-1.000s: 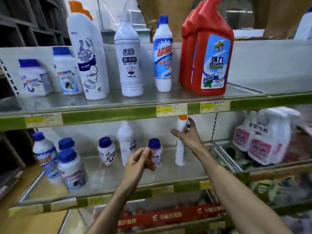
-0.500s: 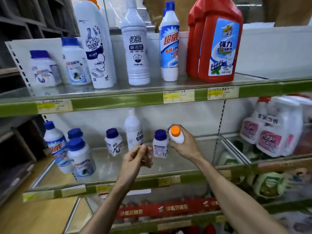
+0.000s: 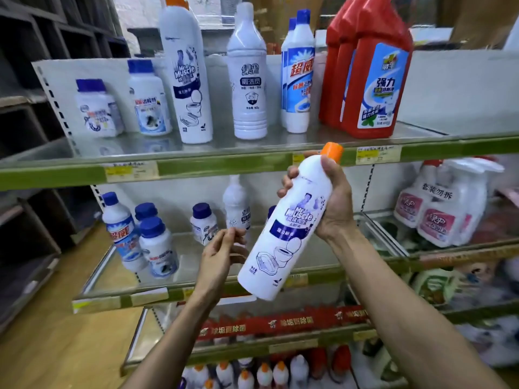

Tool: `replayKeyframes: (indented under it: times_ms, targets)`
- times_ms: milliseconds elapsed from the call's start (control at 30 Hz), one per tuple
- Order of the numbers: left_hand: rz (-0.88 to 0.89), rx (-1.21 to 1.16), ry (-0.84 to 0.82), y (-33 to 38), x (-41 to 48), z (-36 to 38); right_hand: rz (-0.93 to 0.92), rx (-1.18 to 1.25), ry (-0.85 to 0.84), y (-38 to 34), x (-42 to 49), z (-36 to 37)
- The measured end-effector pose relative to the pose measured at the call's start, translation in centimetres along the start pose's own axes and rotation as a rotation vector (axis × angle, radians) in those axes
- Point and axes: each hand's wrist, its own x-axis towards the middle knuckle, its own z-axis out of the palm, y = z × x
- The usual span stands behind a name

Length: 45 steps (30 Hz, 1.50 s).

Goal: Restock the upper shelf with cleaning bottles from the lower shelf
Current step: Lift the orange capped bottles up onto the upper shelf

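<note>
On the lower shelf (image 3: 112, 300), at the left, stand small blue-capped bottles (image 3: 157, 245). The left hand (image 3: 222, 256) hovers with fingers loosely curled, holding nothing, just beside the base of a white orange-capped bottle (image 3: 283, 228). The right hand (image 3: 335, 203) grips this tilted bottle near its neck, its cap level with the edge of the upper shelf (image 3: 210, 167), where red jugs (image 3: 365, 80) stand.

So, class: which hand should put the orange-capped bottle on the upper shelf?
Right hand: it grips the bottle near the upper shelf edge; the left hand hangs lower, holding nothing.
</note>
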Motion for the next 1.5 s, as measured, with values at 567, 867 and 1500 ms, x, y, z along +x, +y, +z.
replayKeyframes:
  times_ms: [567, 867, 1500]
  targets:
    - [0.119, 0.189, -0.416, 15.6, 0.4, -1.2, -0.016, -0.323, -0.062, -3.4, 7.4, 12.4]
    - [0.358, 0.062, -0.154, 21.0, 4.9, -3.1, -0.243, -0.925, -0.060, -3.9, 13.6, 19.4]
    - [0.300, 0.189, 0.018, 21.1, 13.6, -5.2, -0.241, -1.112, 0.030, 0.1, 19.3, 18.3]
